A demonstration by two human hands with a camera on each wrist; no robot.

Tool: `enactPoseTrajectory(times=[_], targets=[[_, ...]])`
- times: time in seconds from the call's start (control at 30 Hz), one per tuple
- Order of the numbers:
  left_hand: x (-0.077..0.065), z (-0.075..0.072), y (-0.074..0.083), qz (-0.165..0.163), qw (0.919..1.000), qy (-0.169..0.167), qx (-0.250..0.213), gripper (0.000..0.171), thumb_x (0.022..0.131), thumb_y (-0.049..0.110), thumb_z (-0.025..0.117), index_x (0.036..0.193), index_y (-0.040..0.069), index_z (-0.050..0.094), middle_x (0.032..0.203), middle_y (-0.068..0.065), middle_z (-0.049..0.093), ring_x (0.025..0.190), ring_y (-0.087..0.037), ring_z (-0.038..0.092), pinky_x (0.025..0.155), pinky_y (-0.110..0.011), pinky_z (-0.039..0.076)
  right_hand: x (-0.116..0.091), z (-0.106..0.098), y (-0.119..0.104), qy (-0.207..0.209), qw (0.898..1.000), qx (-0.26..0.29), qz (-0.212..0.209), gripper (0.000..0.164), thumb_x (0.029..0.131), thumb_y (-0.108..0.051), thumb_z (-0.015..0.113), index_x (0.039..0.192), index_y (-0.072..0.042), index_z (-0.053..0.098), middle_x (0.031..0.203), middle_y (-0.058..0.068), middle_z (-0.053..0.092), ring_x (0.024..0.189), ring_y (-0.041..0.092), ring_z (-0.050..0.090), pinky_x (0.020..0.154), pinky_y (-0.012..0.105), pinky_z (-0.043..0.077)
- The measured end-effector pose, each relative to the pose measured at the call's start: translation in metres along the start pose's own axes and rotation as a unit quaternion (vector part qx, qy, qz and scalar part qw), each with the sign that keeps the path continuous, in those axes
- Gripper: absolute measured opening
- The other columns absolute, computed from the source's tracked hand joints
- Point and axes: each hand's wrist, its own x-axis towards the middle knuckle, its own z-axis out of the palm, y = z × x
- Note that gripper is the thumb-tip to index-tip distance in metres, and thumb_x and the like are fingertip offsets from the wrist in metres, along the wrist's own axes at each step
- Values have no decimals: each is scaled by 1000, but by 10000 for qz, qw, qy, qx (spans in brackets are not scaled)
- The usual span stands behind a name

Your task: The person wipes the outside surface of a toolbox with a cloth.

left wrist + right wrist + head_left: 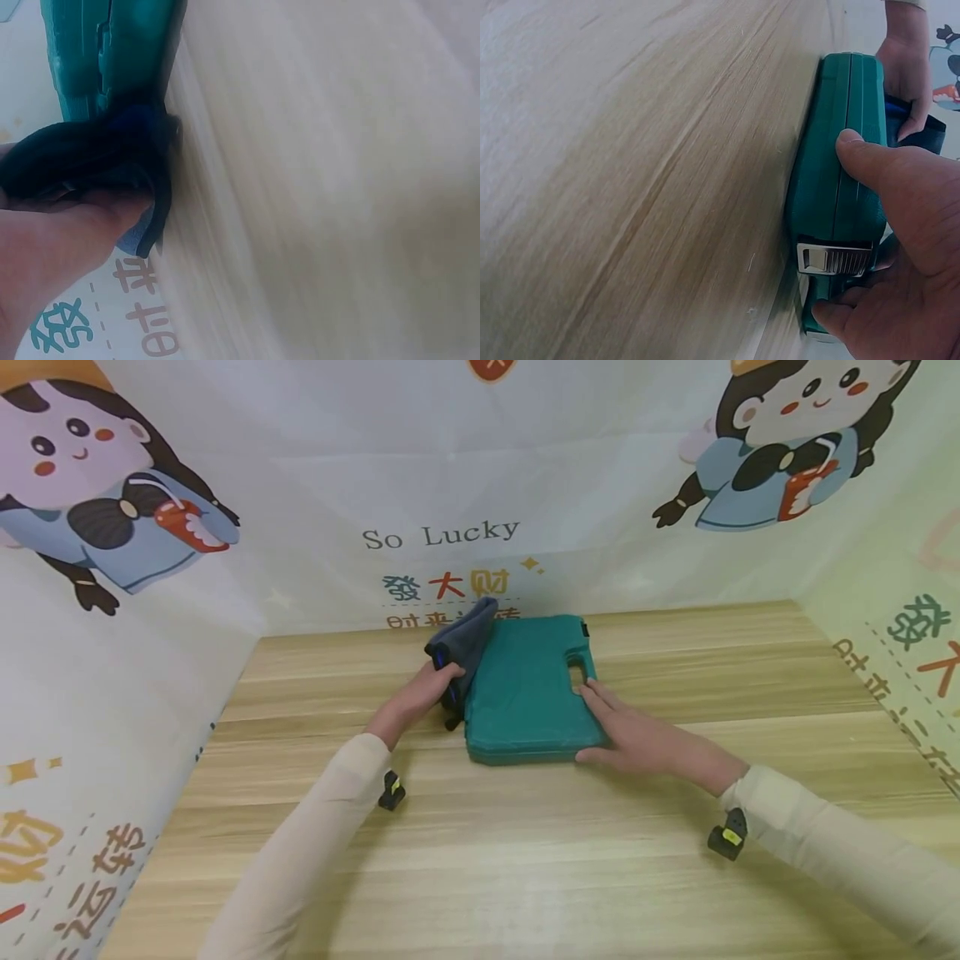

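Note:
A teal plastic carrying case (525, 685) lies flat on the wooden table, its handle opening on the right side. My left hand (431, 687) grips a folded dark grey-blue cloth (465, 639) against the left side of the case. In the left wrist view the cloth (82, 154) is bunched around the fingers, which it partly hides. My right hand (633, 735) holds the case's near right corner. The right wrist view shows the thumb on the case's near side, beside a metal latch (836, 259), with fingers curled at the handle.
The wooden table (510, 868) meets a printed cloth backdrop (337, 485) behind the case. More printed sheeting hangs along the left and right sides. A small black wrist device (727, 837) hangs by the right sleeve, another (392, 791) by the left.

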Motion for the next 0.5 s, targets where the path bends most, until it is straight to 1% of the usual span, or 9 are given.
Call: enactPoseTrajectory(times=[0.07,0.2,0.3,0.4,0.5], targets=[[-3,1,0,-15,10000,-70,18,66,92,32,44,144,1,17,141,-11,26,121,-20,30,101,-33,25,0,0,0,11,10000,-6,-11,91,88,-47,58,148,-8,1,151,22,-1,131,37,21,99,46,31],[-9,2,-2,49,9996,-259,116,69,94,32,43,146,4,9,149,-10,16,128,-19,23,103,-36,22,0,0,0,30,10000,-26,-28,91,88,-47,58,148,-7,2,150,23,0,131,38,21,99,46,31],[-13,2,-4,89,9990,-347,252,69,95,33,42,147,4,6,151,-10,12,131,-20,20,104,-38,21,-1,-1,0,58,10000,-41,-49,90,88,-46,58,148,-7,2,150,24,0,131,38,21,99,46,31],[-18,2,-5,47,9987,-358,350,70,95,35,42,147,5,7,151,-11,13,132,-20,20,104,-39,22,0,0,1,65,9999,-93,-90,90,88,-46,57,148,-6,3,150,25,1,131,38,22,99,46,31],[-26,3,-6,21,9983,-354,454,70,95,35,43,147,6,8,150,-10,14,131,-20,22,103,-38,23,1,1,1,51,9999,-122,-101,91,88,-47,57,148,-5,3,150,25,1,130,38,23,99,46,31]])
